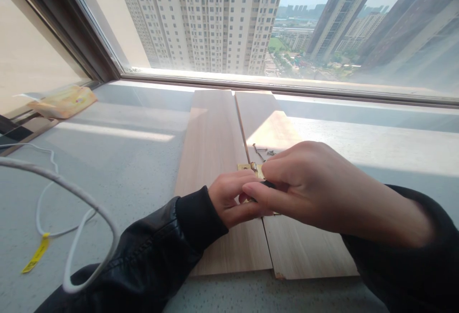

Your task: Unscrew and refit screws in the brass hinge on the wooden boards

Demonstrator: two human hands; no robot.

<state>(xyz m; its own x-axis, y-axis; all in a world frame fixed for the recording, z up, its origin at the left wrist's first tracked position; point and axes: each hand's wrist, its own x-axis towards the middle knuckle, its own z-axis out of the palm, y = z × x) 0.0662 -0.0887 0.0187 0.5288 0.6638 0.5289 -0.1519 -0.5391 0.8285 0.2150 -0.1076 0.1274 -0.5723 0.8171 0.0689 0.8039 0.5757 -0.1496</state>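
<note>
Two pale wooden boards lie side by side, the left board [211, 136] and the right board [311, 251], with a narrow gap between them. A brass hinge [244, 166] lies across the gap, its near part hidden under my hands. My left hand [234, 196] rests over the hinge with its fingers bent and pressed against it. Just above and to the right, my right hand [301, 184] is closed round a small black tool [267, 185]; its tip is hidden, so I cannot tell its exact kind. Several loose screws [260, 150] lie on the right board beyond my fingers.
A white cable [89, 198] loops at the left, with a yellow tag [37, 254] on it. A yellowish soft packet [66, 102] sits in the far left corner. The speckled sill [143, 160] runs under the boards to the window frame [229, 83].
</note>
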